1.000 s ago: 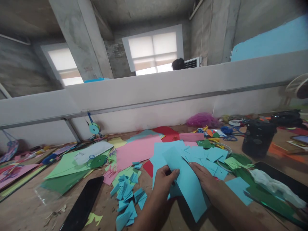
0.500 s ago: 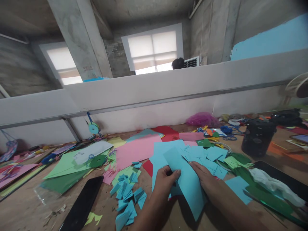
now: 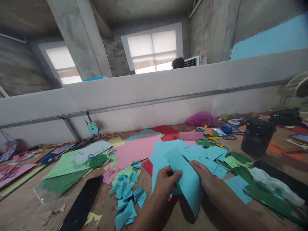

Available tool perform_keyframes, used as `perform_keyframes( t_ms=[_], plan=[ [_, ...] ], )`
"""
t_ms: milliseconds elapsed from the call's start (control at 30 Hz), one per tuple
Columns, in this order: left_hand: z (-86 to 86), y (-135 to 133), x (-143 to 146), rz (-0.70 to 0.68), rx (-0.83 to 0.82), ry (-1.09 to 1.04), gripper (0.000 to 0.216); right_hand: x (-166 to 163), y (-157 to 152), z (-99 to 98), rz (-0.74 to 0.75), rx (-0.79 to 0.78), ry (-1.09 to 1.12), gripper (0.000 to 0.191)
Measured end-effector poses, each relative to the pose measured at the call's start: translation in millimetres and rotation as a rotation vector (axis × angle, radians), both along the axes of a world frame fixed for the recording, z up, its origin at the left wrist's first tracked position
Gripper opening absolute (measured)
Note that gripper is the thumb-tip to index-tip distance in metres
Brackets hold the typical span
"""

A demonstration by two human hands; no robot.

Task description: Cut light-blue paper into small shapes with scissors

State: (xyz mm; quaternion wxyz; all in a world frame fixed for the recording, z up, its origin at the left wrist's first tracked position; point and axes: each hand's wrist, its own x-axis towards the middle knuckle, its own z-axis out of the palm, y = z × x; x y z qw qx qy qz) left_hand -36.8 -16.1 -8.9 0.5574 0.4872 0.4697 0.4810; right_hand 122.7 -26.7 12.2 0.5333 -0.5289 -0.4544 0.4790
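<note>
Between my two hands is a blue sheet of paper (image 3: 186, 175), raised off the table and slightly bent, its lower corner pointing down. My left hand (image 3: 166, 183) pinches its left edge with thumb and fingers. On the opposite edge my right hand (image 3: 203, 175) grips it, the fingers partly hidden behind the paper. More blue sheets (image 3: 166, 146) lie just beyond, with small blue paper pieces (image 3: 213, 155) spread to their right. Left of my left hand sits a pile of folded blue paper pieces (image 3: 127, 192).
A black phone (image 3: 83, 202) lies at left, near green sheets (image 3: 64, 166) and a pink sheet (image 3: 137, 149). At right stand a black container (image 3: 258, 138) and a crumpled white tissue (image 3: 276, 186). A white partition (image 3: 144, 89) runs behind, with a person's head (image 3: 178, 63) above it.
The held sheet's lower corner has shifted slightly up, and the sheet bends a little more between my hands. Both hands keep their grip; the things around them stay in place.
</note>
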Motion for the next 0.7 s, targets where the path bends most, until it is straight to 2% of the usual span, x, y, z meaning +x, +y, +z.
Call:
perform_keyframes(
  t_ms=[233, 700],
  plan=[
    [-0.4, 0.4, 0.6, -0.009, -0.017, 0.021, 0.054, 0.3, 3.4, -8.3, -0.006, 0.009, 0.023, 0.041],
    [-7.3, 0.9, 4.5, -0.044, -0.063, -0.035, 0.058, 1.5, 2.4, -2.3, 0.020, -0.002, 0.032, 0.037]
  ],
)
